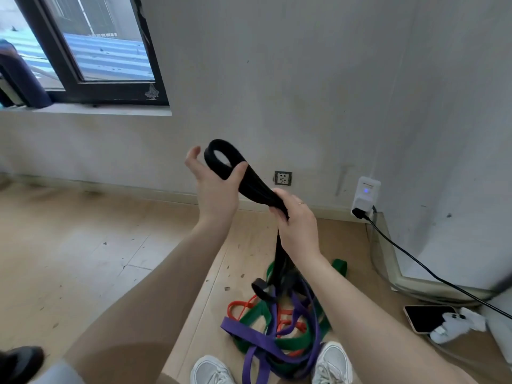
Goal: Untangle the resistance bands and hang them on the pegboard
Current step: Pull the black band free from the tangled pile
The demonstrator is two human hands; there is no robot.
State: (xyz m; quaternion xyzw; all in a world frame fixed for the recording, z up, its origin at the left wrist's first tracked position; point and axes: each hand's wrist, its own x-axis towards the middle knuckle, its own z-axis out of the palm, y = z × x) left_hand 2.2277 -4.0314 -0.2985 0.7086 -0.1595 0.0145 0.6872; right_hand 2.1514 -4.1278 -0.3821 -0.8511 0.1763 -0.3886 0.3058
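Item: black resistance band (250,184). We hold it raised in front of the wall, above the floor. Our left hand (214,184) has its thumb pressed on the band just below the loop at the band's top end, with the fingers loosely spread behind that loop. Our right hand (297,220) is closed around the band lower down, fingers curled over it. From the right hand the black band hangs straight down into the pile.

Item: pile of tangled bands on the wooden floor (83,245), between our two grey shoes (212,370) and just ahead of them. It contains a purple band (257,339), a green band (291,343) and an orange band (241,306), all crossing over one another; the lower end of the black band lies among them.

Item: a white plug-in unit (365,196) on the wall at right, with a black cable (415,261) running down from it. A wall socket (283,178) sits just above the skirting.

Item: a phone (424,317) face up on the floor at right, beside a white object we cannot identify.

Item: a dark-framed window (91,51), upper left.
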